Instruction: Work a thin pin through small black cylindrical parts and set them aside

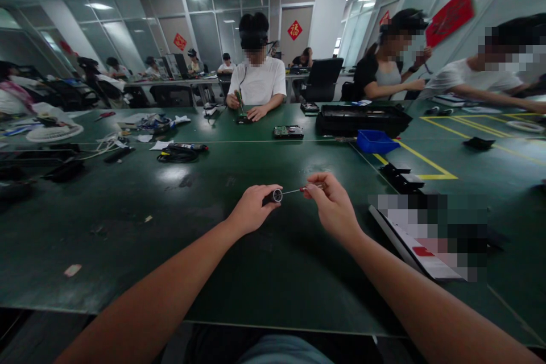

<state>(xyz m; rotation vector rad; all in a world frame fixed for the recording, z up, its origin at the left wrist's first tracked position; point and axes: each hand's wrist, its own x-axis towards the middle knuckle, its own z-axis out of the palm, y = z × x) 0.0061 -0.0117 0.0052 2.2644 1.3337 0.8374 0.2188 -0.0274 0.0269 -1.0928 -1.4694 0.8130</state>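
My left hand is closed around a short dark cylinder, a screwdriver handle, whose round metal end faces right. My right hand pinches a thin metal bit with a reddish part at its fingertips. The bit's free tip points at the open end of the handle and sits just at it. Both hands hover low over the dark green table, near its middle.
A blurred flat device lies right of my right hand. Small black parts, a blue tray and a black case sit beyond. A coiled cable lies far left. Other people work across the table.
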